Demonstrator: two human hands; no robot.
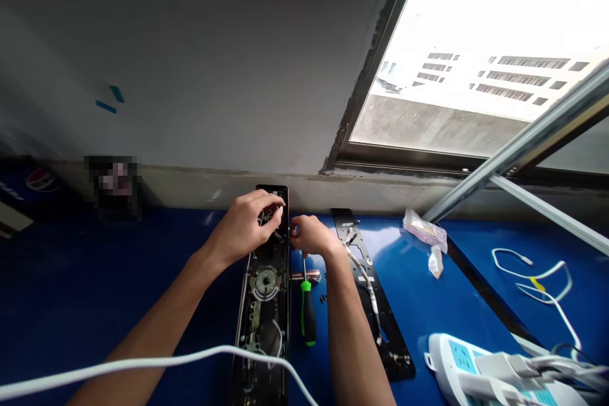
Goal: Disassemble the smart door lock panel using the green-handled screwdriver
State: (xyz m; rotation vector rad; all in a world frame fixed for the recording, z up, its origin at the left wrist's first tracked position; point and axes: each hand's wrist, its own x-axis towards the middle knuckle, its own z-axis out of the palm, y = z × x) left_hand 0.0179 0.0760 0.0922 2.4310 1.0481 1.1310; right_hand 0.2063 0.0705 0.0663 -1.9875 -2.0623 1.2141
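A long, narrow black housing (266,317) with metal parts and a round disc inside lies lengthwise in front of me, probably a door lock body. Over its far end my left hand (250,222) is closed, thumb and fingertips nearly together; whatever they pinch is too small to make out. My right hand (311,235) has curled fingers at the housing's right edge near that end, and their contents are hidden. Just below the right hand, a green and black screwdriver (308,314) lies on the blue table, beside several small dark screws (323,298).
Right of my forearm lies a black perforated plate (380,304) with a cable. A white power strip (466,361) with plugs sits at the lower right. A white cable (190,360) crosses the foreground. Plastic bags (425,228) lie under the window near a metal bar (476,177).
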